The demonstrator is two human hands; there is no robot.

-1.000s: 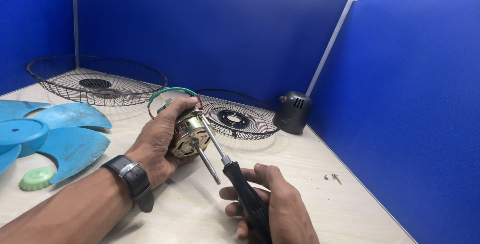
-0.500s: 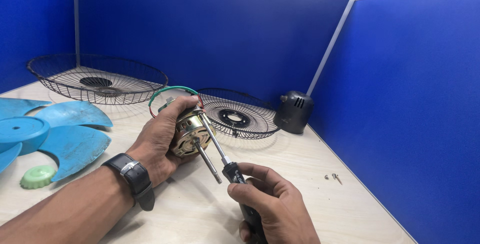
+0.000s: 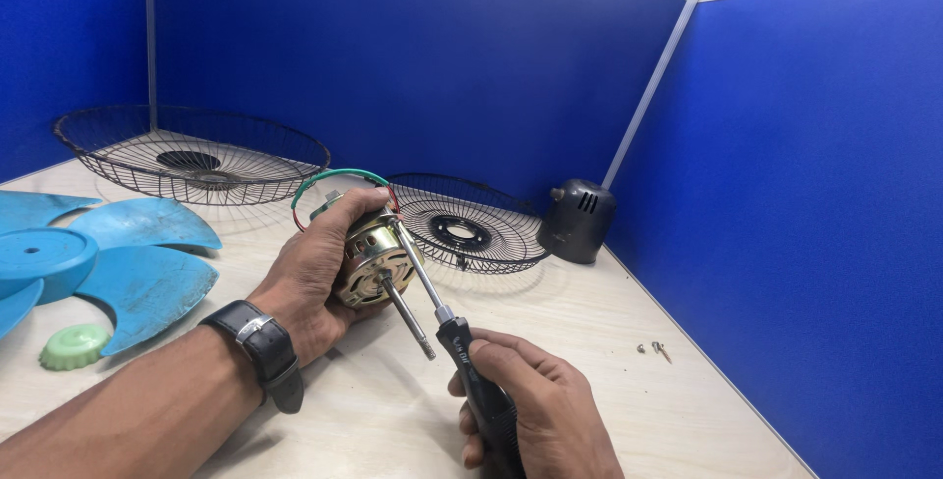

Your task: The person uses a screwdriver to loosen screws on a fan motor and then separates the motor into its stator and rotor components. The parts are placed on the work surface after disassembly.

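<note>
Fan motor is held above the table, gripped in the left hand, fingers wrapped around its housing, shaft pointed down-right. Green and red wires are looped over the top. Screwdriver is clasped by its black handle in the right hand, tip set against the motor's upper edge. Blue fan blade and wire guards are left on the table.

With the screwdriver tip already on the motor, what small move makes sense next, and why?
Probably a twist of the screwdriver: the right hand grips its handle, the tip rests at the upper edge of the motor, and the left hand holds the motor off the table.
</note>
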